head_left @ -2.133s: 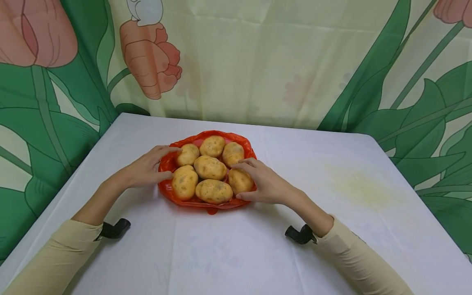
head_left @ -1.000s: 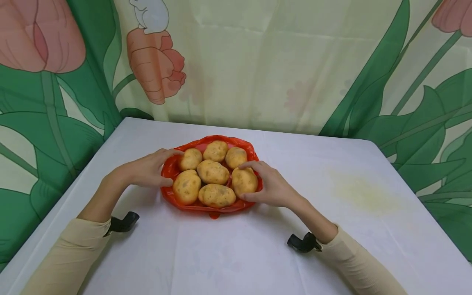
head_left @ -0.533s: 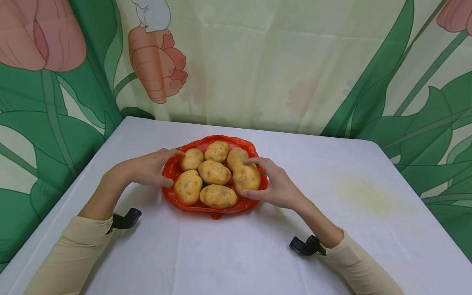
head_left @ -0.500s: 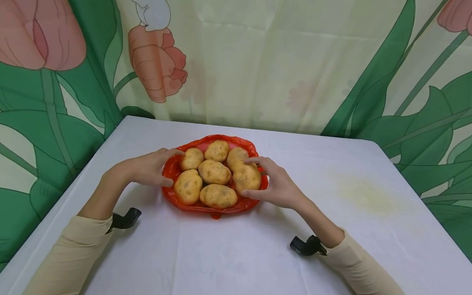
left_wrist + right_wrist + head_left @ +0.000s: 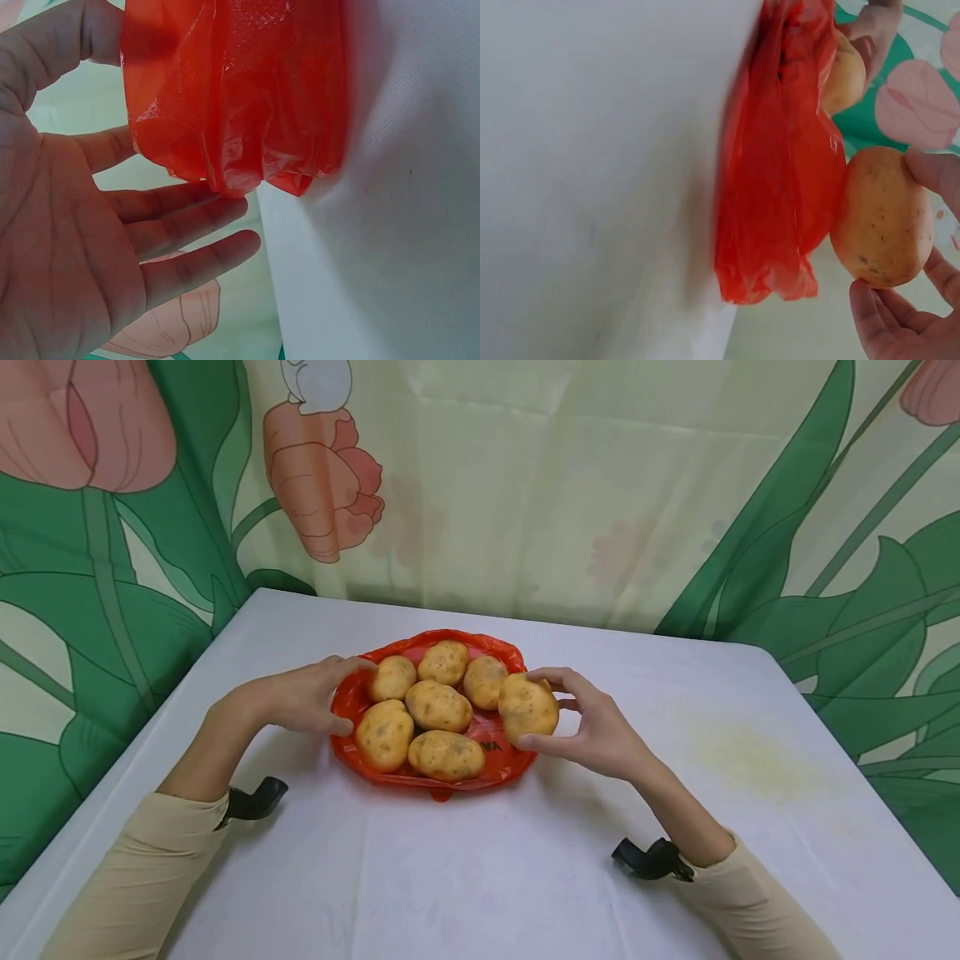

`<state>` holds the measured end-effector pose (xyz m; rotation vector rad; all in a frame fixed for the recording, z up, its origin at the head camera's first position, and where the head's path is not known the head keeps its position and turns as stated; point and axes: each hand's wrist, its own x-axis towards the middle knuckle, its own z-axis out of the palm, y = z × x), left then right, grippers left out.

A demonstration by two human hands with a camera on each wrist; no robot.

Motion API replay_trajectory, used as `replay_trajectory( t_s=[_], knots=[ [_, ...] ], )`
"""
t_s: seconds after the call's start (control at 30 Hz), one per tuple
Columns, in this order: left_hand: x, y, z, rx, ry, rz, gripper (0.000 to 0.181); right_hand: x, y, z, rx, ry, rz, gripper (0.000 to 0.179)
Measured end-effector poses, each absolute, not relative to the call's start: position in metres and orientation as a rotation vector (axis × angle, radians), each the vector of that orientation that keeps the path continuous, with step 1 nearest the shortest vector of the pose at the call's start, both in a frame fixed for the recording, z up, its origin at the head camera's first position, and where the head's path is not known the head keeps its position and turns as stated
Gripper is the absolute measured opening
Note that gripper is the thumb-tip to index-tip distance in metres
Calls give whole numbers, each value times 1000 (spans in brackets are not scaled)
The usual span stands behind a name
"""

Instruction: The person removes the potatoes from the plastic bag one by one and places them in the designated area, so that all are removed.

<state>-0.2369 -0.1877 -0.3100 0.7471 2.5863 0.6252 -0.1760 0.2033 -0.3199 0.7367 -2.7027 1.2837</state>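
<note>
At red bag rim (image 5: pixel 497 777), right hand (image 5: pixel 602 732) pinches potato (image 5: pixel 528 706); left hand (image 5: pixel 303 697) spread.

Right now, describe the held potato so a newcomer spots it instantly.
On the white table, find the red plastic bag, opened around six potatoes. At its right rim in the head view is a seventh potato, yellowish-brown with dark specks. Unlike the six, it is held up, pinched in the right grip.

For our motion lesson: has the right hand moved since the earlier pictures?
Yes: the right hand, holding a potato, has moved rightward, nearer the yellowish stain.
</note>
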Motion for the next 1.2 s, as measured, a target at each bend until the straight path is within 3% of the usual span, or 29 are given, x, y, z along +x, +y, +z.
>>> replay_trajectory(
  t_s=[0.83, 1.2],
  knots=[
    [-237, -188, -312, 706, 2558, 649, 81, -206, 261, -322, 322, -2837, 1371, 72],
    [-236, -188, -310, 718, 2554, 640, 82, -227, 274, -330, 309, -2921, 1364, 72]
  ],
)
